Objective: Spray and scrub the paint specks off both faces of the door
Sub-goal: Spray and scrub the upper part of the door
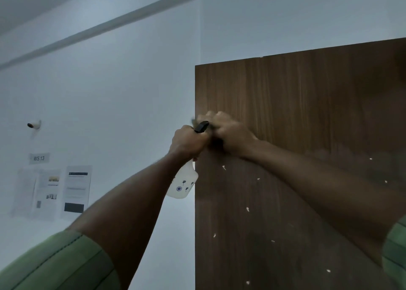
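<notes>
Two green sleeves (57, 265), left hand (186, 141) gripping one spray bottle (183, 184), right hand (228, 131) curled against door (307, 114), grasp unclear

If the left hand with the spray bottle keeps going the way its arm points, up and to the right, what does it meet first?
Most likely the right hand, scrubbing the door just beyond the left hand and its spray bottle. They already overlap in view; depth is unclear.

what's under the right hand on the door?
The right hand presses something against the door; only a blurred greenish edge shows, probably a scrubber. The wood beneath is covered.
</notes>
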Available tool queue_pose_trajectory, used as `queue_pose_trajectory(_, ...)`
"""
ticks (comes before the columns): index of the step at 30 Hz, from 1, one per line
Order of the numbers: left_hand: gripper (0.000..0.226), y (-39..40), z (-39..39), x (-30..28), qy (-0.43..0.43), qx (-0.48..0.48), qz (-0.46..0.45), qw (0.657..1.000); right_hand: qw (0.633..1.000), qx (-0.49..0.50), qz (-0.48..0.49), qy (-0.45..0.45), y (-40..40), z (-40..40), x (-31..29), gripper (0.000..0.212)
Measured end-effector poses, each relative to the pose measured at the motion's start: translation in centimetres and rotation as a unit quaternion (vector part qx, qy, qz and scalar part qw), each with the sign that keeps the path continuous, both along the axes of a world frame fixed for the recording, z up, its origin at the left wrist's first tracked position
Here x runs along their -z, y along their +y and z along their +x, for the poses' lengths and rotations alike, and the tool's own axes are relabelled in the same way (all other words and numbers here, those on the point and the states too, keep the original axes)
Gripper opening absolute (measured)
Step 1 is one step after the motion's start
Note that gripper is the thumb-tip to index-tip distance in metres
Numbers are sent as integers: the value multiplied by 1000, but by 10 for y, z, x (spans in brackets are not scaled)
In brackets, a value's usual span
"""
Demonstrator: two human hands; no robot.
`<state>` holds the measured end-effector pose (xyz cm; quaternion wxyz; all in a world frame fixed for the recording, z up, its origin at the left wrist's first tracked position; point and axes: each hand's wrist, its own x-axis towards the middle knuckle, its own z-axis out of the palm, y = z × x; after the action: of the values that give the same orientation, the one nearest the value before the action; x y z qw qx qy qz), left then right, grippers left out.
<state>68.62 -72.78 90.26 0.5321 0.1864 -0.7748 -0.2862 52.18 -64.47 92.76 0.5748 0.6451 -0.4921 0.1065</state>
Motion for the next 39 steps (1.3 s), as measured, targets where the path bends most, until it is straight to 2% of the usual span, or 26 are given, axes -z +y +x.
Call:
queue_pose_trajectory(2,39,-4,4,-2,-2,1,-5,1000,990,24,114,83,8,-2,0,49)
queue_pose_trajectory(3,40,-6,7,-4,-1,4,-3,1000,989,31,105,97,10,-3,-12,49)
queue_pose_trajectory(5,43,-9,12,-8,5,14,5,1000,1000,25,8,15,7,-2,-40,56)
queue_pose_trajectory(7,47,-13,14,-10,7,23,7,1000,987,16,-111,-118,-3,8,-51,72)
queue_pose_trajectory(8,49,-15,15,-11,9,26,6,1000,980,15,-142,-139,-12,14,-47,74)
queue_pose_trajectory(9,49,-17,16,-13,12,30,4,999,983,12,-135,-124,-19,17,-39,72)
queue_pose_trajectory(11,42,-20,17,-16,10,40,-9,999,999,8,-31,-33,-23,15,-18,58)
queue_pose_trajectory(13,36,-22,16,-21,6,40,-27,999,999,26,44,18,-10,12,-24,47)
queue_pose_trajectory(15,41,-25,16,-28,11,41,-16,999,999,31,8,-33,-7,14,-56,58)
queue_pose_trajectory(18,36,-27,14,-35,10,41,-4,999,973,18,-126,-194,-18,23,-89,84)
queue_pose_trajectory(19,31,-28,13,-35,8,38,-8,999,964,7,-160,-212,-23,28,-85,85)
queue_pose_trajectory(21,31,-30,13,-31,17,44,-6,999,967,-15,-179,-180,-33,31,-53,81)
queue_pose_trajectory(24,32,-39,13,-17,16,65,-5,998,988,-37,-131,-66,-32,19,17,74)
queue_pose_trajectory(27,26,-48,12,3,2,68,-13,998,998,-17,-59,-28,-18,3,29,70)
queue_pose_trajectory(29,32,-51,11,17,-11,68,-23,997,998,-6,-26,-48,-11,4,16,65)
queue_pose_trajectory(32,43,-50,10,42,-62,42,-58,995,994,2,-14,-107,-10,20,11,69)
queue_pose_trajectory(36,35,-50,11,69,-100,18,-58,993,991,19,-37,-128,-11,27,19,75)
queue_pose_trajectory(39,33,-53,10,82,-96,14,-29,995,990,21,-55,-132,-13,29,25,75)
